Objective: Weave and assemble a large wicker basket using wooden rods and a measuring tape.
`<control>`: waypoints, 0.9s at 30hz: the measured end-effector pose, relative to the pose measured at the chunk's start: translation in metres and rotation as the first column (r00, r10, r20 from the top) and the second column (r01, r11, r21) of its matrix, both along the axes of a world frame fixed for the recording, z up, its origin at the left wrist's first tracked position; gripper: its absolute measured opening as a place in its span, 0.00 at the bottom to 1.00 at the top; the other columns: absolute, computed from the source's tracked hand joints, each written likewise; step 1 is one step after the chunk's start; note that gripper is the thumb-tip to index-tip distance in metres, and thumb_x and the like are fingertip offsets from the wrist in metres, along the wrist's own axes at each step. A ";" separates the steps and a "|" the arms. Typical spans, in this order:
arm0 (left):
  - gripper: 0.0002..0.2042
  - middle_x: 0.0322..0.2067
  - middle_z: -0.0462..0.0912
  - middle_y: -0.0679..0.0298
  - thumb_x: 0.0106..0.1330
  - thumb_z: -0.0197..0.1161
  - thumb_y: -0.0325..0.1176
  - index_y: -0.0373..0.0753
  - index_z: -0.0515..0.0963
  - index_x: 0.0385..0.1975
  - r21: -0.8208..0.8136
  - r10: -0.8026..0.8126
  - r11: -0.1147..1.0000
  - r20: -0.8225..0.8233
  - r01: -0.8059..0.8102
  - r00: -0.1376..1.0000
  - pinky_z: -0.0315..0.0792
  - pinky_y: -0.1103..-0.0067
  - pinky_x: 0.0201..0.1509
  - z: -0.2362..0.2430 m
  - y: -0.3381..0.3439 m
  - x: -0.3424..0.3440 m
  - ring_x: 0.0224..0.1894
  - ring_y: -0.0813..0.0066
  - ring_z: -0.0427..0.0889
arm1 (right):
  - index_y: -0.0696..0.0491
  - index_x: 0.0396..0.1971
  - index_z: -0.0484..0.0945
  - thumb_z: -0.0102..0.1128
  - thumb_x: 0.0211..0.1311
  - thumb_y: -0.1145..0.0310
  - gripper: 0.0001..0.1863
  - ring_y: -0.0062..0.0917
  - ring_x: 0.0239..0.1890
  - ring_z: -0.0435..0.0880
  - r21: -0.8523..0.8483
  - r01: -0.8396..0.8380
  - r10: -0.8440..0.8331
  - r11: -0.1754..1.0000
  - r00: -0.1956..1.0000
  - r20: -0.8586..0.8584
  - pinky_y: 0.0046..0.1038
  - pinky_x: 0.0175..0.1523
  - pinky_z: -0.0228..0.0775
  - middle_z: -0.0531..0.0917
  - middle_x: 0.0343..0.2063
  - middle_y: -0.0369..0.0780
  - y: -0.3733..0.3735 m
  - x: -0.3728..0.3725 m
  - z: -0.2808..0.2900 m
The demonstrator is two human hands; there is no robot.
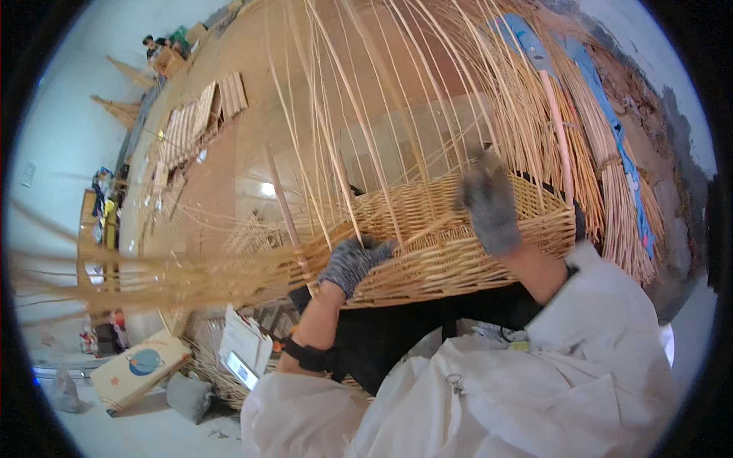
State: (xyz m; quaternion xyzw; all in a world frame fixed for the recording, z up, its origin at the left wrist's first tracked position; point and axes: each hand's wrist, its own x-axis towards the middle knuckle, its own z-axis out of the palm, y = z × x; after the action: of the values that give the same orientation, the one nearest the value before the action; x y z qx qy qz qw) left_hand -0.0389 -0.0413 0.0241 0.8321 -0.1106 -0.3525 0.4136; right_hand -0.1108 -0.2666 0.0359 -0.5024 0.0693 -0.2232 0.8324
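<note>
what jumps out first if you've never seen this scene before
A half-woven wicker basket fills the middle of the view, its long pale stakes fanning up and out over the whole upper picture. Two hands in grey gloves work on it: the left hand grips the near wall of the weave, while the right hand, blurred, is raised at the rim. Bundles of loose willow rods lie on the right.

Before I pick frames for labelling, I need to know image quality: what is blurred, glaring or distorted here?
Head view: the right hand is motion-blurred above the basket; the left hand on the basket's wall is sharper; a bundle of reeds at the left smears into streaks; a bright glare spot sits on the floor; fisheye bends the edges, with a black rim around.
</note>
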 end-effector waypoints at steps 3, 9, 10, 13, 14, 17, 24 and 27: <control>0.23 0.37 0.76 0.49 0.52 0.58 0.49 0.34 0.74 0.39 0.102 -0.104 0.991 0.132 0.091 0.986 0.66 0.76 0.46 -0.035 -0.014 0.023 0.43 0.59 0.74 | 0.56 0.45 0.65 0.43 0.61 0.64 0.15 0.20 0.19 0.71 0.148 -0.450 0.317 0.881 0.792 0.522 0.23 0.22 0.67 0.71 0.19 0.34 -0.046 -0.029 -0.080; 0.21 0.41 0.73 0.49 0.57 0.50 0.49 0.56 0.63 0.52 0.619 -0.567 0.699 0.176 0.357 0.805 0.65 0.74 0.50 -0.016 -0.045 0.023 0.44 0.58 0.73 | 0.52 0.33 0.65 0.46 0.59 0.66 0.06 0.22 0.17 0.71 -0.708 0.149 -0.200 0.691 0.980 0.011 0.26 0.23 0.68 0.68 0.14 0.37 -0.034 -0.020 -0.041; 0.19 0.38 0.74 0.50 0.60 0.47 0.45 0.65 0.59 0.53 0.708 -0.566 0.642 0.180 0.294 0.805 0.67 0.74 0.48 -0.020 -0.051 0.029 0.39 0.59 0.76 | 0.51 0.30 0.65 0.47 0.58 0.67 0.05 0.22 0.17 0.71 -0.789 0.182 -0.175 0.587 0.980 0.096 0.27 0.23 0.69 0.68 0.15 0.37 -0.044 -0.010 -0.054; 0.28 0.40 0.72 0.49 0.54 0.57 0.45 0.45 0.58 0.54 0.603 -0.536 0.793 0.626 0.084 0.566 0.67 0.73 0.48 -0.012 -0.052 0.018 0.40 0.57 0.75 | 0.51 0.27 0.64 0.50 0.56 0.69 0.05 0.24 0.18 0.72 0.292 0.041 0.004 0.956 0.988 -0.152 0.29 0.26 0.70 0.69 0.18 0.37 -0.038 -0.039 -0.048; 0.32 0.40 0.72 0.49 0.51 0.60 0.44 0.37 0.57 0.54 0.351 -0.282 0.924 0.893 -0.150 0.349 0.67 0.73 0.48 -0.003 -0.072 0.006 0.41 0.58 0.74 | 0.51 0.27 0.64 0.50 0.56 0.69 0.05 0.24 0.18 0.72 0.275 0.078 -0.032 0.958 0.985 -0.169 0.29 0.26 0.70 0.69 0.18 0.37 -0.044 -0.047 -0.049; 0.28 0.37 0.75 0.52 0.48 0.64 0.43 0.30 0.66 0.45 0.129 -0.271 0.962 0.578 0.241 0.770 0.67 0.75 0.45 -0.002 -0.104 0.006 0.40 0.64 0.74 | 0.50 0.28 0.64 0.53 0.55 0.70 0.06 0.25 0.23 0.75 0.311 0.188 -0.122 0.932 0.967 -0.222 0.32 0.31 0.73 0.72 0.19 0.38 -0.031 -0.060 -0.031; 0.19 0.26 0.79 0.57 0.52 0.59 0.48 0.34 0.77 0.29 0.019 -0.339 0.941 0.055 0.338 0.939 0.69 0.74 0.38 -0.003 -0.113 -0.014 0.30 0.68 0.77 | 0.55 0.29 0.65 0.55 0.51 0.74 0.08 0.32 0.32 0.78 -0.060 -0.256 0.185 0.965 0.826 -0.533 0.30 0.39 0.73 0.76 0.27 0.43 -0.125 -0.029 0.015; 0.17 0.24 0.78 0.53 0.54 0.56 0.46 0.36 0.76 0.28 0.108 -0.142 0.987 0.267 0.117 0.953 0.69 0.72 0.36 -0.008 -0.124 -0.030 0.30 0.60 0.77 | 0.60 0.39 0.65 0.56 0.48 0.72 0.17 0.33 0.42 0.74 -0.891 -0.314 -0.023 0.327 0.940 -0.340 0.27 0.44 0.69 0.73 0.38 0.47 -0.112 0.058 0.037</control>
State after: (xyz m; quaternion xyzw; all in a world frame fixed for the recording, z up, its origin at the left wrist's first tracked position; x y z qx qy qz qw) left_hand -0.0690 -0.1657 0.0162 0.8818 -0.2051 -0.2649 0.3320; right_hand -0.0531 -0.3786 0.0730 -0.9186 0.0045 -0.0689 0.3890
